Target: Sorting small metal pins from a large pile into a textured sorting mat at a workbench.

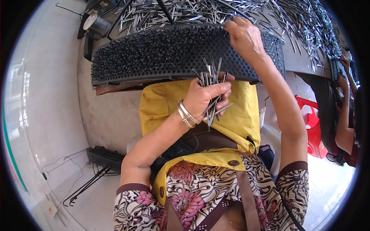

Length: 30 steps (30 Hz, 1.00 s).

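Loose metal strips [316, 32] heap across bench [295, 64] beyond curved perforated tray [275, 57]; dark rods [165, 11] cross in front of heap at tray's rear edge. Metal can [99, 25] at far left, red chair [318, 133] and co-worker's arm [344, 117] at right. Tray's left side bristles with upright dark pieces [150, 52]. Left hand [210, 93], closed around bunch of strips [210, 77], hangs over yellow apron [244, 109], before tray. Right hand [243, 36], arm outstretched, fingers curled at tray's rear edge; grip contents cannot be told.

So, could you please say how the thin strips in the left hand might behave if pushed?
The strips look stiff, sticking out straight from the left hand. They would probably slide apart, since they splay at several angles.
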### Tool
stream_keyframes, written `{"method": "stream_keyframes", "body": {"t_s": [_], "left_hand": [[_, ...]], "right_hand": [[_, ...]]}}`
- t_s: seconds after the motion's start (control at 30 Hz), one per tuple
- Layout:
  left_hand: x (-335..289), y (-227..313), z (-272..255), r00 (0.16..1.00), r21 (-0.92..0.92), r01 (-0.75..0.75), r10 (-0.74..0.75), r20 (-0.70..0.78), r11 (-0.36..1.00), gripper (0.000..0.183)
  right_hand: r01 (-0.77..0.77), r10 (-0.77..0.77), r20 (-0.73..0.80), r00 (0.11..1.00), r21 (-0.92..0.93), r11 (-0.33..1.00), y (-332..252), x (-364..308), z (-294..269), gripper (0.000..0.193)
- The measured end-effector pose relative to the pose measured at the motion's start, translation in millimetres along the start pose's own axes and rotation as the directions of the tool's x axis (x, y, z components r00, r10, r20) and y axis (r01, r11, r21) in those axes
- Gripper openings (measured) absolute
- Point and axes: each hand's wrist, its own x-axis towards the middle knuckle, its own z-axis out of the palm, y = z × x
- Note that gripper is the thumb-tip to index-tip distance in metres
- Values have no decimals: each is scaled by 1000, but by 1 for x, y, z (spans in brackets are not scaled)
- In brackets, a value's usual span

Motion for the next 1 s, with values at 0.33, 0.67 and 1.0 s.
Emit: {"method": "stream_keyframes", "body": {"t_s": [0.33,0.67,1.0], "left_hand": [[1,-1,0,999,94,43,-45,24,995,17],[0,6,9,950,135,253,-273,152,958,18],[3,8,5,916,250,331,-374,148,910,21]], "right_hand": [[-670,244,626,741,713,208,-45,-35,-63,23],[-659,165,693,702,720,-218,-36,-52,-71,25],[-714,73,718,692,696,-77,-29,-51,-69,13]]}}
